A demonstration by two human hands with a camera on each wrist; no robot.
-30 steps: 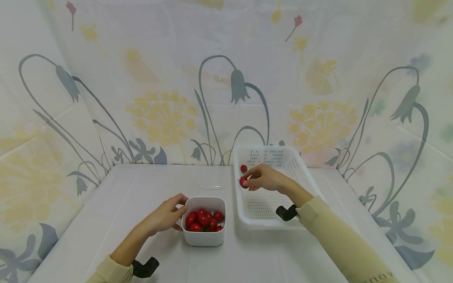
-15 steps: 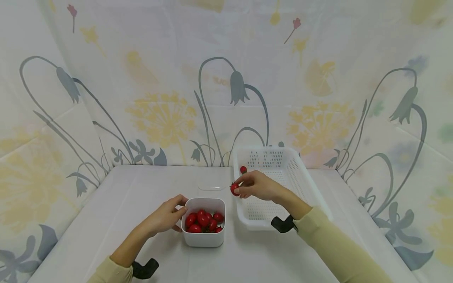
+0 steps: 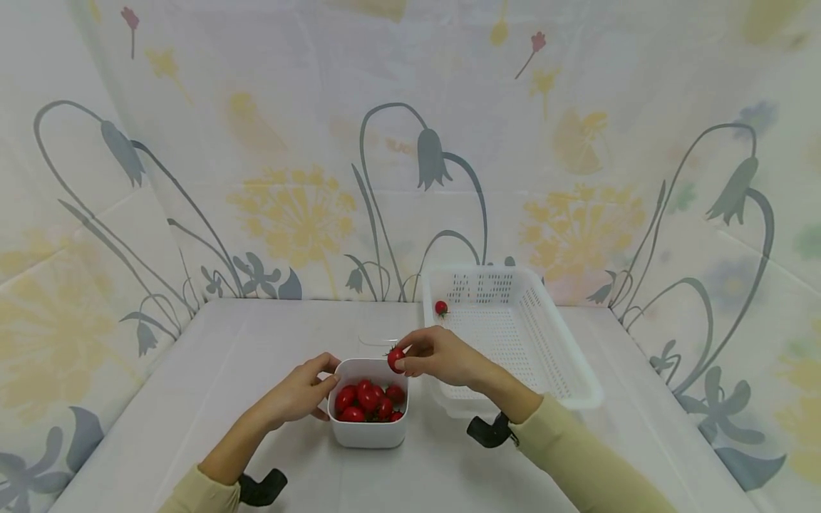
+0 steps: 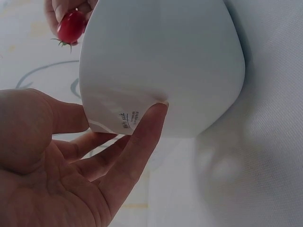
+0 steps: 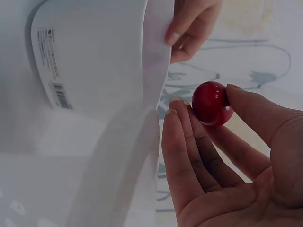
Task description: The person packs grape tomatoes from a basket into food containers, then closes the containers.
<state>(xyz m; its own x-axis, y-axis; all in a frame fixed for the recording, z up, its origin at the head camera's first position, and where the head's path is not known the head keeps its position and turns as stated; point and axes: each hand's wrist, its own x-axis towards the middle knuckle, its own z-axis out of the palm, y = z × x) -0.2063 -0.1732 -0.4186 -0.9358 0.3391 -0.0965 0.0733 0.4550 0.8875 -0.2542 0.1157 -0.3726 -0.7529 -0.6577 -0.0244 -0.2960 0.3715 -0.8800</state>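
A white square container (image 3: 369,433) with several red cherry tomatoes (image 3: 368,395) inside stands on the table. My left hand (image 3: 300,388) holds it at its left side; in the left wrist view the fingers wrap around a corner of the outer wall, and the thumb lies at the rim. My right hand (image 3: 442,360) pinches one cherry tomato (image 5: 211,104) between thumb and fingers, over the container's back right corner. Its green stem end (image 4: 65,43) shows in the left wrist view.
Right of the container is a white perforated basket (image 3: 535,335), with one cherry tomato (image 3: 441,308) at its back left. A clear, thin-edged piece (image 3: 375,343) lies behind the container. Patterned cloth (image 3: 295,214) hangs at the back and sides.
My right hand has carried a cherry tomato out of the basket, leftward to above the container's back right corner. The left hand has stayed at the container.
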